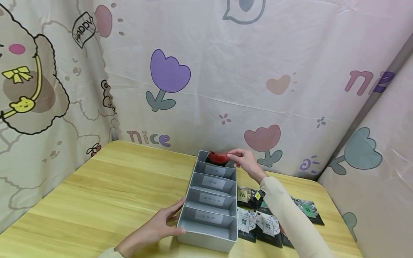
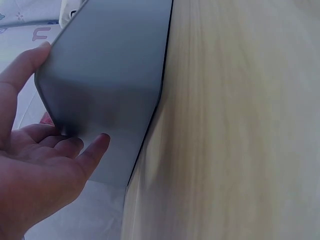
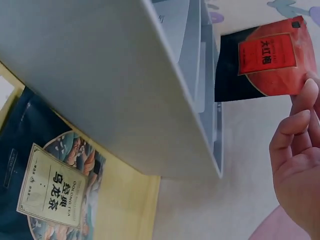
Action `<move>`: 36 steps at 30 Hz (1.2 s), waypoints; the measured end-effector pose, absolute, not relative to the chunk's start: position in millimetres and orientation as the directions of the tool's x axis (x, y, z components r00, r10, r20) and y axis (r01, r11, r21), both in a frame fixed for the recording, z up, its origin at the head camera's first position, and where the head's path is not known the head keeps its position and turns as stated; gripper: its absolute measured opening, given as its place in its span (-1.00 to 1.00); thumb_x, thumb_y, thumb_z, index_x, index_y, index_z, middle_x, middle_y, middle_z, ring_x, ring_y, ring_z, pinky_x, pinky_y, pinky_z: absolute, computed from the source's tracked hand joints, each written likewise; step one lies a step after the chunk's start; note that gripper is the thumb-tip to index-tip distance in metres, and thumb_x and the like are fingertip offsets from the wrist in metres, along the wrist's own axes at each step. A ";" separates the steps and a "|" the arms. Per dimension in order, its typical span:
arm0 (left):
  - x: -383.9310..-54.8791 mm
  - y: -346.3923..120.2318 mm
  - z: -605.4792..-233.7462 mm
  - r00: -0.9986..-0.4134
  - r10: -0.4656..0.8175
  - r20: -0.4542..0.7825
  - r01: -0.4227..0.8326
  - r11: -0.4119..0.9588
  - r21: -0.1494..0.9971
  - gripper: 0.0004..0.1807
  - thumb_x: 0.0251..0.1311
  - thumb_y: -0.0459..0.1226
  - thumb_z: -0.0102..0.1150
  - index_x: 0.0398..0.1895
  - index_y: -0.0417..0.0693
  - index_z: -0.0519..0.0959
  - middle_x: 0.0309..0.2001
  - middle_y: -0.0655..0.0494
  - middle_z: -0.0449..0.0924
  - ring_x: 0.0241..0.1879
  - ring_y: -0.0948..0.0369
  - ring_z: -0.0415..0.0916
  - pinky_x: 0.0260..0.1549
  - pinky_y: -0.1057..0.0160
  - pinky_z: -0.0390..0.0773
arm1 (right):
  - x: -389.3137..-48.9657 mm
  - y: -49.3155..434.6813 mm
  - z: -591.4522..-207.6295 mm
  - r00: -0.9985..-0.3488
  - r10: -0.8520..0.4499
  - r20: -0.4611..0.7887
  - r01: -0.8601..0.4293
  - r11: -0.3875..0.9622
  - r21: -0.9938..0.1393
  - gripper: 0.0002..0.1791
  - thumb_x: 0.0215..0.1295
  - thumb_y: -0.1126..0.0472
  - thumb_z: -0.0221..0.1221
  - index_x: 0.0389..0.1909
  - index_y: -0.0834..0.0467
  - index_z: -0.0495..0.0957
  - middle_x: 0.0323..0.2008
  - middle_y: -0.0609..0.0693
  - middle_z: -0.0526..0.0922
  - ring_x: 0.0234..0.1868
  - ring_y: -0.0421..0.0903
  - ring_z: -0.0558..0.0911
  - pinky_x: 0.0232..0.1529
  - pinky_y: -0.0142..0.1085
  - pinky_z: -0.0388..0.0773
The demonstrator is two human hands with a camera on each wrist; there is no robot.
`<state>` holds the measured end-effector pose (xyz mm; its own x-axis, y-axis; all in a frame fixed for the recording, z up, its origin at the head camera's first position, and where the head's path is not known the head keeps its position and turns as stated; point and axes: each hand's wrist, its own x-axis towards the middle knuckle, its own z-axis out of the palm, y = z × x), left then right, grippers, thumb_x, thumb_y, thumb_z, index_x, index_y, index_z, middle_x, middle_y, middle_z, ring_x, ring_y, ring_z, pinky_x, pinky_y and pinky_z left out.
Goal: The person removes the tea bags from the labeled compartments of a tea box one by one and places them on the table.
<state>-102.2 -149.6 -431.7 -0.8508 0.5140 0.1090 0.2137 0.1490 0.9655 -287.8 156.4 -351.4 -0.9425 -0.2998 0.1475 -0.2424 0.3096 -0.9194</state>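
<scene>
A long grey divided box stands on the wooden table, with paper labels on its dividers. My left hand rests against its near left corner, thumb at the rim and the other fingers along the outer left wall. Over the farthest compartment, my right hand pinches a red and black tea packet by its red end. In the head view the lower part of this packet is inside that compartment. The four nearer compartments show no packets.
Right of the box lie several dark tea packets, including an oolong packet with a cream label, white-labelled packets and a green-labelled packet. My right forearm covers part of them. A patterned curtain hangs behind the table.
</scene>
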 end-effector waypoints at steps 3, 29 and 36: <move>-102.4 -149.8 -432.4 -0.848 0.517 0.112 0.214 0.142 0.966 -0.05 0.19 -0.30 0.29 0.52 -0.20 -0.09 0.46 -0.36 -0.18 0.30 -0.33 0.14 0.23 0.21 0.36 | -282.5 156.8 -345.5 -0.942 -0.284 0.177 -0.257 0.275 -0.926 -0.77 0.32 0.20 0.23 -0.15 0.30 0.64 -0.51 0.07 0.59 -0.63 -0.18 0.47 -0.54 -0.40 0.47; -103.3 -148.9 -430.8 -0.853 0.516 0.082 0.174 0.134 0.976 -0.04 0.18 -0.30 0.29 0.51 -0.24 -0.10 0.46 -0.36 -0.22 0.29 -0.35 0.14 0.22 -0.13 0.27 | -220.1 218.3 -385.9 -0.987 0.001 0.161 -0.153 0.323 -0.934 -0.71 0.33 0.19 0.22 -0.14 0.37 0.54 -0.60 -0.05 0.50 -0.62 -0.19 0.38 -0.60 -0.39 0.34; -102.8 -149.5 -431.3 -0.852 0.516 0.088 0.181 0.134 0.974 -0.04 0.18 -0.31 0.28 0.51 -0.25 -0.10 0.47 -0.35 -0.21 0.29 -0.35 0.14 0.22 -0.07 0.30 | -209.6 238.9 -399.7 -0.993 0.068 0.096 -0.068 0.341 -0.938 -0.70 0.33 0.16 0.22 -0.14 0.35 0.54 -0.59 -0.06 0.50 -0.61 -0.19 0.39 -0.61 -0.38 0.34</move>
